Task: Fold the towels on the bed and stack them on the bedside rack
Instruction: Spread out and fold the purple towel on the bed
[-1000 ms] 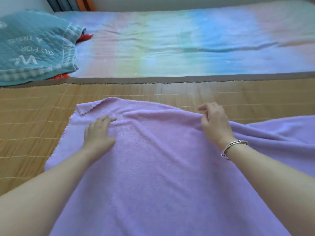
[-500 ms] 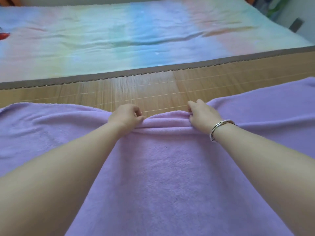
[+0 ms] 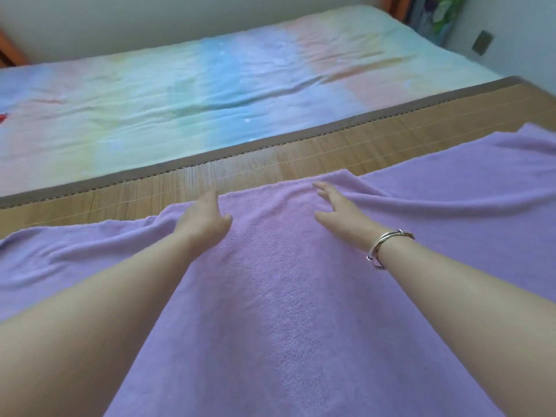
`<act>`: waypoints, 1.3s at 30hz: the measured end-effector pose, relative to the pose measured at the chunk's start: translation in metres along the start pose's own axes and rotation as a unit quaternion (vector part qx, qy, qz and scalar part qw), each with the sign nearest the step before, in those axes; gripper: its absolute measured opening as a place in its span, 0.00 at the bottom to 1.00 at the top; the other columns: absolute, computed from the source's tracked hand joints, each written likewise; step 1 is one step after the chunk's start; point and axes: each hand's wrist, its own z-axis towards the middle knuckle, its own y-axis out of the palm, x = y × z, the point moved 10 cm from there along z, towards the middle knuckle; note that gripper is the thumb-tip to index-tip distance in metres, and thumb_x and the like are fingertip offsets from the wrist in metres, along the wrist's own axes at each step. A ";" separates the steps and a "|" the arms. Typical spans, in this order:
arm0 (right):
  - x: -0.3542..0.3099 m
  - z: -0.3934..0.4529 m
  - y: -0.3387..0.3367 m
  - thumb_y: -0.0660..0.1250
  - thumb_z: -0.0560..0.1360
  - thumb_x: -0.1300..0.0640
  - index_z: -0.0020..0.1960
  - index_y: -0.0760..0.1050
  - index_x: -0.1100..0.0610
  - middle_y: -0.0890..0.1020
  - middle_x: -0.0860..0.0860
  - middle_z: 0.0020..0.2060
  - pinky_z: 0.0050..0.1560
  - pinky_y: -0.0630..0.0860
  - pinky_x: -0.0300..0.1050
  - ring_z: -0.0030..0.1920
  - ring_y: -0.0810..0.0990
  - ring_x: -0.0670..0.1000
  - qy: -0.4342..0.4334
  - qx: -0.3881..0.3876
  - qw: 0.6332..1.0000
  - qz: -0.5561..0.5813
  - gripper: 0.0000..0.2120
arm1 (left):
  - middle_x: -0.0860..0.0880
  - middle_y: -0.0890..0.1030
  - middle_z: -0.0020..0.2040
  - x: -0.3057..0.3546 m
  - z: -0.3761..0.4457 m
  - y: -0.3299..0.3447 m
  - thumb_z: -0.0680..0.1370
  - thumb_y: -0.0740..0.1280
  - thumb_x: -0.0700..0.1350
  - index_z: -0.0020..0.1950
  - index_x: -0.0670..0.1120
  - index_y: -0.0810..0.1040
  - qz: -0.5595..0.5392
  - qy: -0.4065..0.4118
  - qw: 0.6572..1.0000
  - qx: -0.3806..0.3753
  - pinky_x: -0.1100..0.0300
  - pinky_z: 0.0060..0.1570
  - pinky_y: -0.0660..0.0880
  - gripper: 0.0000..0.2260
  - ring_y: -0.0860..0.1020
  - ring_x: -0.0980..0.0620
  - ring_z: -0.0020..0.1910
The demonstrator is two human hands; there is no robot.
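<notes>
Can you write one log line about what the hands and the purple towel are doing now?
left hand: open on purple towel | right hand: open on towel | towel: spread, unfolded

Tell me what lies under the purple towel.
The purple towel lies on a bamboo mat, bare beyond its far edge. What is beneath the towel's middle is covered.

Lilac towel (image 3: 270,311), spread over bed, far edge seemingly rumpled

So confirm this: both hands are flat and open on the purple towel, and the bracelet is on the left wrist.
One detail is wrong. The bracelet is on the right wrist, not the left; the head view shows it. The left hand and right hand do lie open on the purple towel.
</notes>
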 end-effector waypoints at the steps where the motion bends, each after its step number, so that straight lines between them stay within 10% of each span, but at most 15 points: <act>1: 0.009 -0.010 -0.011 0.57 0.74 0.65 0.73 0.60 0.48 0.69 0.49 0.70 0.60 0.73 0.51 0.63 0.75 0.58 0.007 0.013 1.000 -0.001 0.29 | 0.43 0.70 0.71 0.012 -0.010 0.007 0.78 0.60 0.44 0.77 0.46 0.57 0.006 0.018 1.000 -0.011 0.49 0.62 0.72 0.27 0.73 0.43 0.65; 17: 0.231 -0.259 -0.333 0.60 0.77 0.66 0.62 0.71 0.58 0.75 0.56 0.63 0.50 0.68 0.44 0.61 0.75 0.56 0.176 0.297 0.937 -0.052 0.15 | 0.48 0.72 0.66 0.362 -0.146 0.108 0.77 0.60 0.43 0.69 0.49 0.68 -0.054 0.230 0.966 -0.102 0.54 0.55 0.73 0.20 0.75 0.45 0.59; 25: 0.335 -0.334 -0.438 0.58 0.78 0.63 0.66 0.68 0.57 0.70 0.52 0.68 0.56 0.71 0.47 0.64 0.73 0.56 0.238 0.313 0.918 -0.037 0.17 | 0.48 0.70 0.70 0.541 -0.190 0.220 0.78 0.62 0.43 0.70 0.49 0.69 -0.060 0.284 0.945 -0.154 0.62 0.56 0.67 0.19 0.71 0.48 0.65; 33: 0.409 -0.378 -0.478 0.66 0.76 0.54 0.69 0.65 0.56 0.69 0.55 0.65 0.61 0.68 0.50 0.66 0.67 0.57 0.324 0.335 0.871 -0.153 0.24 | 0.46 0.73 0.61 0.638 -0.236 0.334 0.79 0.61 0.43 0.72 0.52 0.66 -0.069 0.324 0.908 -0.258 0.62 0.36 0.70 0.20 0.74 0.49 0.43; 39: 0.418 -0.370 -0.464 0.66 0.73 0.52 0.41 0.68 0.51 0.75 0.49 0.41 0.46 0.64 0.47 0.55 0.70 0.57 0.340 0.229 0.903 -0.126 0.07 | 0.47 0.70 0.58 0.652 -0.250 0.366 0.81 0.58 0.53 0.76 0.59 0.55 -0.010 0.343 0.904 -0.253 0.49 0.53 0.76 0.24 0.74 0.44 0.54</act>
